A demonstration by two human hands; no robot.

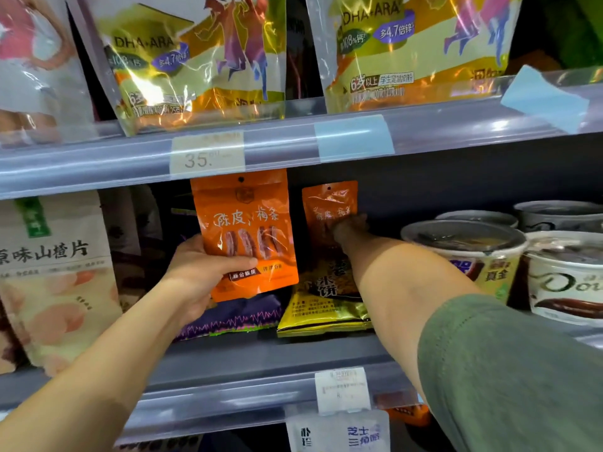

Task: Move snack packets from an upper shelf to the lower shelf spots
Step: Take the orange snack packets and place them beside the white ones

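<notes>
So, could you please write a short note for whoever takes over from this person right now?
Left hand: holds an orange packet upright at the front of the middle shelf, not yet set down.
Right hand: reaches deeper in, fingers on a second orange packet standing behind the yellow bag; grip unclear.
Done: unclear whether any packet is finally placed.
Left: settle both packets, then check for more.
</notes>
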